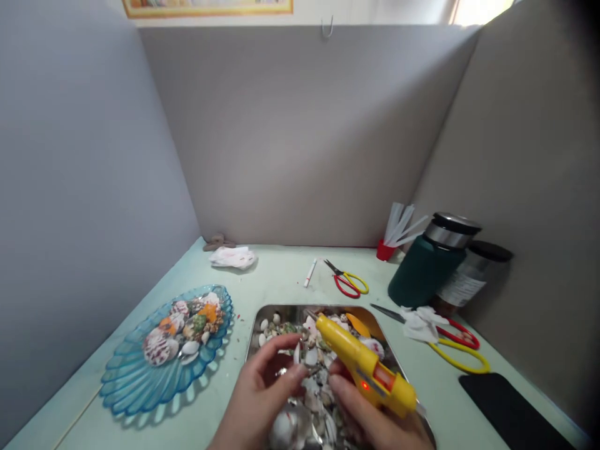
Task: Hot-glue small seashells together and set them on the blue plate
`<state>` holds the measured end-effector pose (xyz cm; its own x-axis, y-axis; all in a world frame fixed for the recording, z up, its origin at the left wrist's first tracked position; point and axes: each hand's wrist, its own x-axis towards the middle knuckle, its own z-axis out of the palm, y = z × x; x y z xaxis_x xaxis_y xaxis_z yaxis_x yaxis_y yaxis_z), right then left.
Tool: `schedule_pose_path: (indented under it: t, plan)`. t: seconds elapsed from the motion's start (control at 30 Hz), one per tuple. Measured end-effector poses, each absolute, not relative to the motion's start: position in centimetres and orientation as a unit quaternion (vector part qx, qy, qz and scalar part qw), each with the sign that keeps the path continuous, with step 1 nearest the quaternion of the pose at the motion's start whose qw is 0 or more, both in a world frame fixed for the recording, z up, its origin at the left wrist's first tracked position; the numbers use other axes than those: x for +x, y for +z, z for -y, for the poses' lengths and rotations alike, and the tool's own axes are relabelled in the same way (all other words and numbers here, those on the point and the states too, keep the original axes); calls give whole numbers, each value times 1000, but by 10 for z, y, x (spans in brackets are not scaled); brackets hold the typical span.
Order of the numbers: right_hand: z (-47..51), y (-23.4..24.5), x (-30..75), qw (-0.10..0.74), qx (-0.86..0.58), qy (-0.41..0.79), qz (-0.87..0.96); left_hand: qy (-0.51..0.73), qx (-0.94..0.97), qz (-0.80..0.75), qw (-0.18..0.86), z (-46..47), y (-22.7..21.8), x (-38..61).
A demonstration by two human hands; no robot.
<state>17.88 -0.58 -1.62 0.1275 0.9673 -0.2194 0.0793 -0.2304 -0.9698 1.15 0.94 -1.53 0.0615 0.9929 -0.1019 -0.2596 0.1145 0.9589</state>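
My right hand (375, 417) is wrapped round a yellow hot glue gun (359, 356), its small red light lit and its nozzle pointing up and to the left. Between thumb and fingers, my left hand (267, 381) pinches a small white shell (297, 354). Both hands are above a metal tray (277, 307) full of mixed shells (313, 400). To the left, a blue scalloped glass dish (140, 390) carries a cluster of shells (185, 328) in white, orange, green and brown. My right fingertips are partly hidden by the glue gun.
Behind the tray lie a white marker-like stick (310, 274) and red-yellow scissors (347, 279). On the right are larger scissors (462, 353) under tissue (422, 324), a green bottle (426, 265), a jar (473, 275), a red cup of glue sticks (385, 250) and a black phone-like slab (510, 406).
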Motion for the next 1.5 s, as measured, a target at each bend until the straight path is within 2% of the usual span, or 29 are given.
schedule_pose_path:
  t: [0.23, 0.6, 0.9, 1.2, 1.5]
  plan:
    - [-5, -2, 170, 491, -474, 535, 498, 512, 492, -431, 556, -7, -11, 10]
    - [-14, -3, 158, 465, -492, 550, 490, 491, 533, -423, 543, -16, -10, 11]
    - [-17, 11, 154, 423, -487, 604, 468, 458, 518, -417, 590, -20, -10, 7]
    - [-21, 5, 156, 378, -475, 667, 433, 454, 547, -445, 545, -23, -16, 1]
    - [-16, 4, 152, 424, -483, 627, 440, 429, 506, -424, 616, -23, -22, -2]
